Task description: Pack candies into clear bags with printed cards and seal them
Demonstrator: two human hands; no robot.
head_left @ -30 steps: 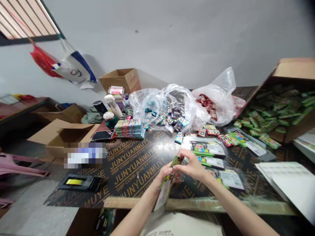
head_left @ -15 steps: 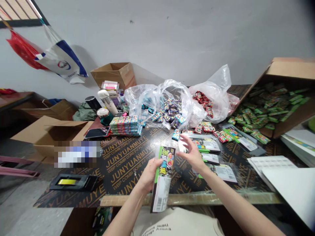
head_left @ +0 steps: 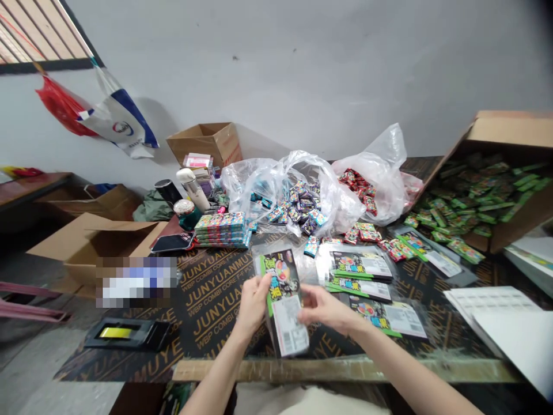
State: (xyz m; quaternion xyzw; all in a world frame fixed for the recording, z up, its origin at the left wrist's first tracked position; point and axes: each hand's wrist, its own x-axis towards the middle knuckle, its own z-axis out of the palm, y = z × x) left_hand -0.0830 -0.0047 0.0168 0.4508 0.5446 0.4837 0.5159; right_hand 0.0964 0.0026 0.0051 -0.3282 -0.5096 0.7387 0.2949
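Observation:
A black and green printed packet (head_left: 283, 282), with coloured balls pictured on it and a white barcode label, is held over the table near its front edge. My left hand (head_left: 253, 305) grips its left side, thumb on the front. At the opposite edge my right hand (head_left: 324, 308) has its fingers curled round the packet's side, partly hidden behind it. Clear film shows around the packet's top. To the right lie similar packets (head_left: 360, 264), some overlapping, in clear sleeves. Just beyond the held packet rests a small blue candy packet (head_left: 311, 246).
Clear plastic bags (head_left: 345, 199) of small coloured packets stand at the back. A tilted carton (head_left: 510, 124) spills green packets at right. Stacked candy strips (head_left: 220, 227), a phone (head_left: 173, 242) and a black tape dispenser (head_left: 127, 334) are on the left; white sheets (head_left: 514, 340) lie at right.
The packet has been raised away from my body and tilted, its top leaning left. My right hand has moved down from beside its top to its right edge, fingers closing there.

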